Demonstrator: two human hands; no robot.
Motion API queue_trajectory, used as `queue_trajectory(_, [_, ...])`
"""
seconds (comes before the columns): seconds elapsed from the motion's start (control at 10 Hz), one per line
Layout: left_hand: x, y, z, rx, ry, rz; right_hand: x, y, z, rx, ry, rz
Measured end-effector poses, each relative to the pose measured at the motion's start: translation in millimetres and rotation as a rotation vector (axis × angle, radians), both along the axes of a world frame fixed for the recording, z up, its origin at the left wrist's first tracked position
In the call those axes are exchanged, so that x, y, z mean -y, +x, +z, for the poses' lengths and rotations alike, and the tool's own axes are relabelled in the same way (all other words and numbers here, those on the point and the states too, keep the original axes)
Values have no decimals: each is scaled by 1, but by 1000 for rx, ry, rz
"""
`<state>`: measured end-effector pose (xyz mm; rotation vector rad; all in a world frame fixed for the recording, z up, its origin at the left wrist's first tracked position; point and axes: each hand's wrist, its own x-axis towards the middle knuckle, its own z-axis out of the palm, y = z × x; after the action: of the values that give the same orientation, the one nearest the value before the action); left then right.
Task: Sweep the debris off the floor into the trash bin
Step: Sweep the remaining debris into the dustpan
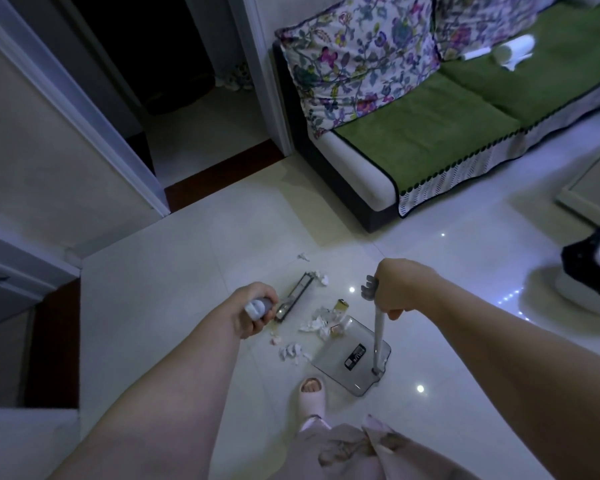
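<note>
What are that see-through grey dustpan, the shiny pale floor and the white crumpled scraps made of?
The shiny pale floor seems glazed tile: grout lines, mirror-like light spots. The see-through grey dustpan looks like smooth tinted plastic: the floor shows through it. The white crumpled scraps are probably tissue or paper, soft and creased.

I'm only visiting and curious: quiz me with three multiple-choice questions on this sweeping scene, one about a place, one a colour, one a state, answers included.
1. Where does the translucent grey plastic dustpan lie? A on a cushion; B on the glossy white tiled floor; C in the doorway.
2. What colour is the cloth sofa seat cover? A red; B green; C blue.
3. What is the left hand doing? A gripping the grey broom handle; B hanging free; C pressing flat on tiles.
Answers: B, it rests on tiles by the pink slipper; B, plainly green; A, it wraps round the handle.
</note>
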<state>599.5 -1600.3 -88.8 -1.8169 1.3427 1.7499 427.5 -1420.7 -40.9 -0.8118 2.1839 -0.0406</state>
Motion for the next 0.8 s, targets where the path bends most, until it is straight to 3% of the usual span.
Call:
queue_trajectory(0.2, [28,-22,-12,-57,-150,75,5,-10,13,26,-25,-139])
queue_trajectory(0.5, [107,-67,-35,-127,-87,137,50,-32,12,53,4,-263])
queue_trajectory(0.8, [148,-105,-61,-68,-17,-134,85,-38,12,45,-8,-427])
